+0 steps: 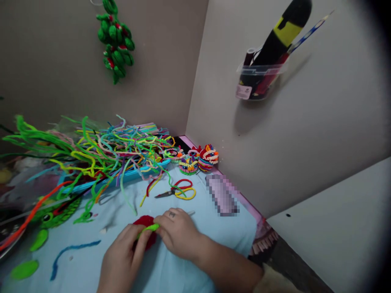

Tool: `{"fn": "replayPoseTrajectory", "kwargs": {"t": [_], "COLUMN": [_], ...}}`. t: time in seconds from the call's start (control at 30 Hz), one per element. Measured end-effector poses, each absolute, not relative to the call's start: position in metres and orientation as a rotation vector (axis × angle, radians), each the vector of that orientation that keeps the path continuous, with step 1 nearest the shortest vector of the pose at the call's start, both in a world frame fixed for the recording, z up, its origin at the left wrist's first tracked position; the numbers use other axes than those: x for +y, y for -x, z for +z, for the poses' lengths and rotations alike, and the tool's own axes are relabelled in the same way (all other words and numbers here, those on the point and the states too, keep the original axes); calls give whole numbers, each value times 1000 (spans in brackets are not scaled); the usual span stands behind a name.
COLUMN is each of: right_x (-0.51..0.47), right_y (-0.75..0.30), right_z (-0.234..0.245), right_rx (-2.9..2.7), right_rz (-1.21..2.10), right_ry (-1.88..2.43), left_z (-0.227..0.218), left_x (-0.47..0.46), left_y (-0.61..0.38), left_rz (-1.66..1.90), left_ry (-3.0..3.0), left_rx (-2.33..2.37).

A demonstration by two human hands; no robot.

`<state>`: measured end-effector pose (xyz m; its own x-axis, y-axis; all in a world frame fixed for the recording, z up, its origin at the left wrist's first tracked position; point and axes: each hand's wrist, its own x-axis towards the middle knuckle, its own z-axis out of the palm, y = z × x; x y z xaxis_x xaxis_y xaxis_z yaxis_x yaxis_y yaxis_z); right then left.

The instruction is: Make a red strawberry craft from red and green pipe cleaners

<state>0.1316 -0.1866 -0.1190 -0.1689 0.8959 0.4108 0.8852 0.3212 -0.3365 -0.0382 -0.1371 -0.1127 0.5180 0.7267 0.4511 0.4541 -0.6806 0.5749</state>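
My left hand (pixel 122 256) and my right hand (pixel 177 232) meet low in the middle of the head view, over a light blue table cover (pixel 214 240). Between them lies a red fuzzy round piece (pixel 146 221), partly hidden by the fingers. Both hands pinch a short bright green pipe cleaner (pixel 149 228) that crosses the red piece. The fingers of each hand are closed on it.
Scissors with red and yellow handles (pixel 179 191) lie just beyond the hands. A big tangle of coloured pipe cleaners (pixel 100 152) fills a blue tray at left. Small woven pieces (pixel 198 159) sit in the corner. A blue strand (pixel 69 252) and green shapes lie at left.
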Motion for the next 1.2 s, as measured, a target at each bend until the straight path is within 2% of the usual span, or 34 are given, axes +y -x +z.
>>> {"fn": "replayPoseTrajectory", "kwargs": {"t": [0.33, 0.63, 0.9, 0.97, 1.07, 1.2], "right_x": [-187, -188, -191, -193, -200, -217], "right_y": [-133, -135, -148, -169, -213, -263], "right_z": [-120, -117, -109, -110, -117, -131], "right_rx": [-2112, -2153, -1867, -1731, -1419, -1236], "right_rz": [13, -128, -29, -87, -186, -79], "right_ry": [1490, 1456, 1417, 1531, 1942, 2442], "left_z": [-119, -115, -109, -108, -106, -105], "left_x": [-136, -142, -137, -135, -135, -138], "left_y": [41, 34, 39, 42, 44, 43], "left_rz": [1137, 953, 1075, 1094, 1123, 1149], "left_ry": [-2549, -2354, -2231, -2223, -2212, -2195], "left_rx": [872, 952, 1074, 1109, 1127, 1112]}}
